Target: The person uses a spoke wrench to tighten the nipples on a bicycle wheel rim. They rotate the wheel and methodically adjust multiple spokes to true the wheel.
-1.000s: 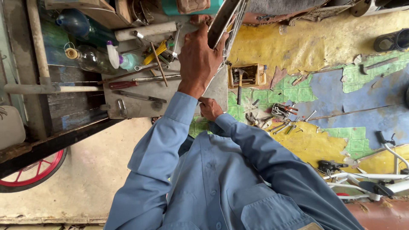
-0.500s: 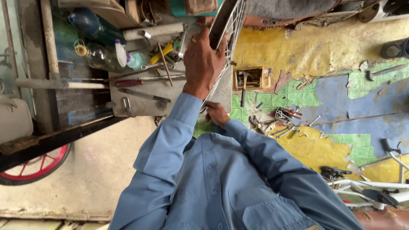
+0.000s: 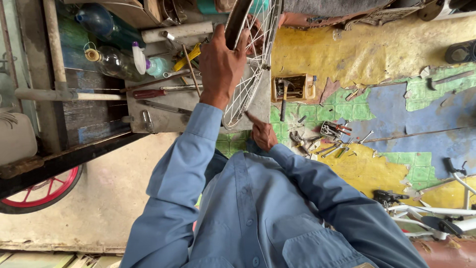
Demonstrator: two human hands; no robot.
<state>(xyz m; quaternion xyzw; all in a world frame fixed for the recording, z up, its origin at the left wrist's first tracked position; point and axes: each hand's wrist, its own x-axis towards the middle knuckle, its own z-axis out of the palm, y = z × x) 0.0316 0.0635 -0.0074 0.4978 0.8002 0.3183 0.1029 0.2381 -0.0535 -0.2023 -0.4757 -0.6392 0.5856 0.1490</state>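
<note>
A spoked bicycle wheel [image 3: 254, 74] with a dark metal rim stands upright in front of me, over a grey metal box. My left hand [image 3: 221, 63] reaches up and grips the rim near its top, fingers curled around it. My right hand [image 3: 263, 133] is lower, at the wheel's bottom edge, with a finger stretched out and touching the rim by the spoke ends. Whether it pinches a spoke or a small tool I cannot tell. Both arms are in blue shirt sleeves.
The grey metal box [image 3: 163, 116] holds a red-handled screwdriver [image 3: 148, 93], rods and a padlock [image 3: 147, 119]. Plastic bottles [image 3: 111, 60] lie behind it. A wooden tray with a hammer [image 3: 290, 89], loose pliers and wrenches [image 3: 333, 133], a red wheel [image 3: 47, 191] and a white bicycle frame [image 3: 436, 218] surround me.
The view has shifted a little to the right and closer. My left hand keeps its grip high on the rim. My right hand stays at the wheel's lower edge, its finger now stretched out.
</note>
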